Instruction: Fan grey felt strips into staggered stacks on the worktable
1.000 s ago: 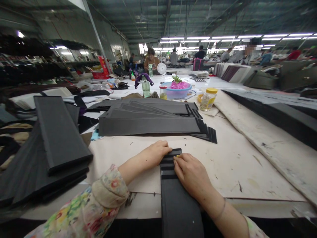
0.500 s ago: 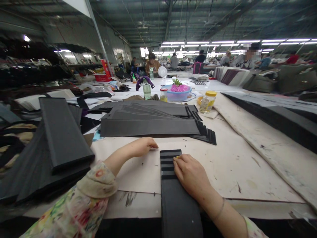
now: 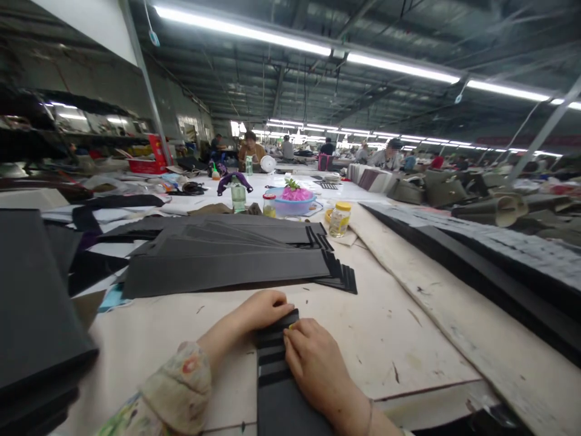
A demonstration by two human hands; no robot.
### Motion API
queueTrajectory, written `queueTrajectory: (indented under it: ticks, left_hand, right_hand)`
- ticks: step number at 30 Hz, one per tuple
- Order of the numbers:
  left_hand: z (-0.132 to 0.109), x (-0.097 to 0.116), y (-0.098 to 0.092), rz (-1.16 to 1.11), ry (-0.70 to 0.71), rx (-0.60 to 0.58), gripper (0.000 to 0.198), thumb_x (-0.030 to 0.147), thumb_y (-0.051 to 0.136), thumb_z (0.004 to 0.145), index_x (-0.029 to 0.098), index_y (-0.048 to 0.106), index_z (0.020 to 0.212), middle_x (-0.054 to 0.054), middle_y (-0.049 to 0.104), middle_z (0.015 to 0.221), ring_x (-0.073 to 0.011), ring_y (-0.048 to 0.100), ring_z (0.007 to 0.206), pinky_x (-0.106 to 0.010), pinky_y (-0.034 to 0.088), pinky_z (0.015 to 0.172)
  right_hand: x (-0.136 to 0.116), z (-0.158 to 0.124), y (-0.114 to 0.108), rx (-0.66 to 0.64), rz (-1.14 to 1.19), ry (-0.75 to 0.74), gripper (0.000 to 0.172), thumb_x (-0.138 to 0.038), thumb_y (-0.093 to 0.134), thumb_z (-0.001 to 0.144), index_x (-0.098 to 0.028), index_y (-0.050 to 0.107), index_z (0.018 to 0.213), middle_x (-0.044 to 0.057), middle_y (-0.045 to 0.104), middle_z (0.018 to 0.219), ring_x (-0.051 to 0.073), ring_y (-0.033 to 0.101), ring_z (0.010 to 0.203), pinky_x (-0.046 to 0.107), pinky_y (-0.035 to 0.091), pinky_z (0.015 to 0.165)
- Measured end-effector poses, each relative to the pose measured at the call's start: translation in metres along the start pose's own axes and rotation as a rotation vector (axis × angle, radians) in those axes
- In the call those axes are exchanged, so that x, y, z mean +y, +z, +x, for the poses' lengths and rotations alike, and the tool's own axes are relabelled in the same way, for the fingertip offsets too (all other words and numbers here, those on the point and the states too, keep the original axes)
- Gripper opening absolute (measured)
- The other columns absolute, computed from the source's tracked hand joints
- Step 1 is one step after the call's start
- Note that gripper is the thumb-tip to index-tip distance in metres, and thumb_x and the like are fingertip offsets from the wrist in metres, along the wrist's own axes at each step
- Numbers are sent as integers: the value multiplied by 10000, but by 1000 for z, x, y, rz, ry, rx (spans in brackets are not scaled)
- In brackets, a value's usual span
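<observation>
A long dark grey panel (image 3: 281, 399) with black raised bands across its far end lies in front of me, pointing away from me. My left hand (image 3: 265, 307) is at the panel's far end, its fingers curled and its thumb over the end edge. My right hand (image 3: 313, 360) rests on the banded part, its fingers pinched on a small yellow piece (image 3: 292, 327), mostly hidden by the fingertips. What the yellow piece is cannot be made out. Just beyond my hands lies a fanned pile of similar grey panels (image 3: 227, 269).
More dark panels (image 3: 36, 303) are stacked at the left. A yellow-lidded jar (image 3: 340, 219), a blue basin (image 3: 297, 206) with pink contents and a green bottle (image 3: 238, 197) stand farther back. A long pale board (image 3: 436, 297) runs along the right. Other people are at work far off.
My left hand has come from beside the panel onto its far end. The right hand keeps its pinch on the yellow piece. The view has tilted up and turned right.
</observation>
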State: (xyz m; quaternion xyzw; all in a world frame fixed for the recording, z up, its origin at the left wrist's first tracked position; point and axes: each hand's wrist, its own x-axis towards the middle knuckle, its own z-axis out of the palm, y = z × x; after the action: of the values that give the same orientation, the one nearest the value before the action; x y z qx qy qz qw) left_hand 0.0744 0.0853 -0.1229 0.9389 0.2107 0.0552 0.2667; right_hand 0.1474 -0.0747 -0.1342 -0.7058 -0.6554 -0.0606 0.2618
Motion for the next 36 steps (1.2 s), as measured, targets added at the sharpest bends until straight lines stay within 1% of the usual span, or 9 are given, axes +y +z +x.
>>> queueTrajectory:
  ticks: [3,8,10,13,16,21,27,33,36]
  left_hand:
    - [-7,-1,-2,-86,92,-4,302,393,440,807,149,582,699,2,566,699,-132,501,682,-213,361,620]
    - [-15,3,1,-157,53,90,267,362,442,802,147,556,692,-11,544,732,-151,487,722,-237,370,653]
    - [-16,5,1,-239,35,113,282,384,450,798,146,540,675,-8,534,716,-151,477,716,-240,371,654]
    - [-18,5,0,-455,1,96,319,439,487,775,143,523,663,9,504,664,-134,453,659,-231,359,612]
    - [-21,5,-1,-689,-32,35,359,489,550,732,134,537,683,19,496,642,-115,437,619,-219,342,582]
    - [-29,4,-4,-958,-85,-75,383,481,661,662,125,589,785,-1,566,700,-116,491,644,-225,365,624]
    - [-35,9,-8,-1018,-86,-42,350,437,700,645,121,627,779,-18,608,701,-118,528,643,-217,370,622]
    - [-33,11,0,-1290,-170,-40,353,422,747,587,135,584,710,-1,593,618,-106,524,543,-205,380,554]
    - [-35,14,2,-1386,-159,-23,370,486,680,649,171,602,826,-10,630,723,-134,573,641,-236,432,639]
  right_hand:
    - [-1,0,-1,8,9,10,173,-138,420,836,-209,577,810,20,564,804,156,525,824,295,431,763]
    - [-2,0,-4,33,22,54,125,-181,469,814,-206,568,886,37,589,869,183,544,861,338,458,782]
    - [-1,-2,-2,92,2,79,244,-234,510,793,-187,531,1031,75,592,983,220,540,942,382,461,819]
    - [2,-7,6,191,-31,86,531,-291,519,789,-149,348,1271,136,537,1166,252,508,1062,411,454,871]
    - [5,-11,13,235,-41,106,647,-296,494,808,-142,187,1356,157,503,1229,248,514,1079,396,474,857]
    - [5,-15,14,286,-67,143,724,-346,506,801,-166,119,1386,161,544,1166,275,557,1006,416,501,792]
    - [1,-14,12,287,30,219,763,-317,521,788,-189,84,1399,100,641,895,258,619,780,405,525,676]
    - [-5,-16,24,216,251,272,759,-252,496,793,-203,51,1406,104,654,1013,239,655,809,320,534,636]
    - [-10,-15,20,275,288,321,760,-221,514,771,-217,95,1405,80,667,996,230,662,781,301,536,610]
